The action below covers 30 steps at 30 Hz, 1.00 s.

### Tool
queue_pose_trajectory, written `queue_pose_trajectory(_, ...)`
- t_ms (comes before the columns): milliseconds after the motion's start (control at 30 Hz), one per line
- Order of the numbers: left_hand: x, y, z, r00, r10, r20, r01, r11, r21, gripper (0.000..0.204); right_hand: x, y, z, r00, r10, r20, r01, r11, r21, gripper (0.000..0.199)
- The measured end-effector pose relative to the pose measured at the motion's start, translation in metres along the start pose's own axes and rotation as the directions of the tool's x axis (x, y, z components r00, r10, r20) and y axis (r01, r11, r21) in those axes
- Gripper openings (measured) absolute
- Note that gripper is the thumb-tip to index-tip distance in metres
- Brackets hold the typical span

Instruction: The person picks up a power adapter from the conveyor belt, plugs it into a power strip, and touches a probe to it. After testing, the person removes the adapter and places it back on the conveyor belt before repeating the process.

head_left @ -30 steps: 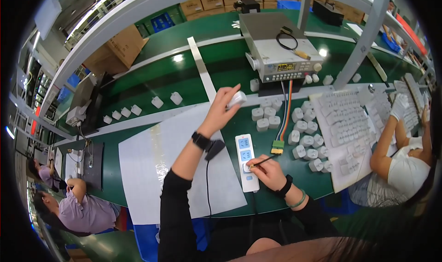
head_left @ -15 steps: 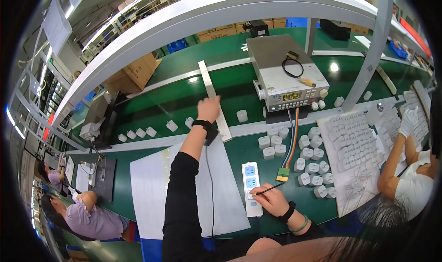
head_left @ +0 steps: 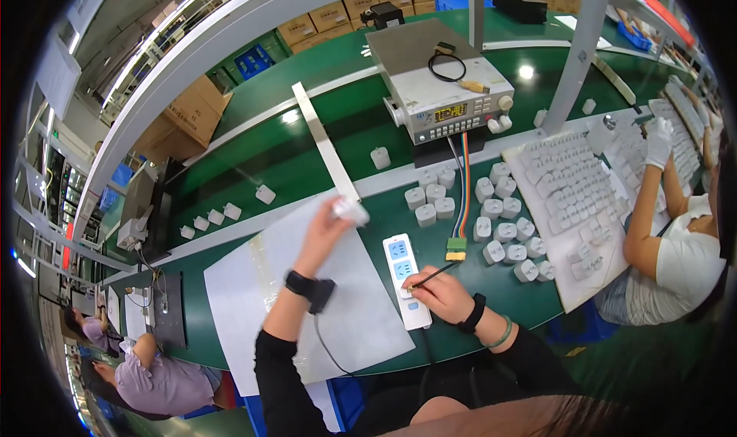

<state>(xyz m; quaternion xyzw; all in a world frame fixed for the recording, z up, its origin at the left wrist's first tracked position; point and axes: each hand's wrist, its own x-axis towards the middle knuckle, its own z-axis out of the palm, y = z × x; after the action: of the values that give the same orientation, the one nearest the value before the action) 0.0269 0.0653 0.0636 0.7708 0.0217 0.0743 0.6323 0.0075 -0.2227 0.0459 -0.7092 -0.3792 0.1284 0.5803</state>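
Raised over the white sheet (head_left: 253, 299), my left hand (head_left: 318, 237) is closed on a white plug adapter (head_left: 351, 211), blurred by motion. My right hand (head_left: 447, 297) pinches the end of a black cable (head_left: 436, 274) over the lower part of a white power strip (head_left: 398, 250). A small gold-coloured tip shows at the fingers. Whether it sits in anything is hidden. The cable runs to a green connector block (head_left: 456, 245) with coloured wires, which lead up to a grey bench instrument (head_left: 441, 115) with a lit display.
Several white adapters (head_left: 507, 230) stand right of the wires, beside a board of more adapters (head_left: 568, 184). Others (head_left: 216, 217) stand on the green belt, left of a white bar (head_left: 322, 141). A gloved co-worker (head_left: 664, 230) sits at the right, another person (head_left: 165, 372) at the left.
My left hand has come back from the belt by the white bar toward me, now with an adapter. One adapter is gone from the belt row. The view has shifted; my right hand stays at the strip.
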Motion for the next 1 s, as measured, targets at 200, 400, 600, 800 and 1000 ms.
queue_pose_trajectory(200, -0.035, 0.001, 0.055, 0.977, 0.091, 0.191, -0.136, 0.962, 0.235, 0.042, 0.003, -0.002, 0.007, 0.999, -0.05, -0.022, 0.05, 0.999, -0.005, 0.016)
queue_pose_trajectory(400, -0.044, -0.017, 0.062, 0.923, 0.333, 0.194, -0.38, 0.701, 0.603, 0.044, 0.003, 0.0, 0.014, 0.995, -0.074, -0.061, 0.071, 0.996, -0.051, 0.017)
queue_pose_trajectory(600, -0.087, -0.009, 0.064, 0.961, 0.268, 0.075, -0.278, 0.938, 0.209, 0.042, 0.0, 0.001, 0.002, 1.0, -0.003, -0.014, 0.002, 0.999, -0.05, 0.017)
queue_pose_trajectory(800, -0.101, -0.014, 0.083, 0.928, 0.237, 0.287, -0.33, 0.879, 0.344, 0.041, 0.011, -0.018, -0.002, 0.961, -0.255, -0.105, 0.249, 0.966, -0.065, 0.018)
queue_pose_trajectory(1000, -0.097, -0.018, 0.085, 0.928, 0.22, 0.3, -0.295, 0.927, 0.231, 0.044, 0.063, -0.016, -0.011, 0.981, -0.082, -0.175, 0.074, 0.996, -0.047, 0.016)
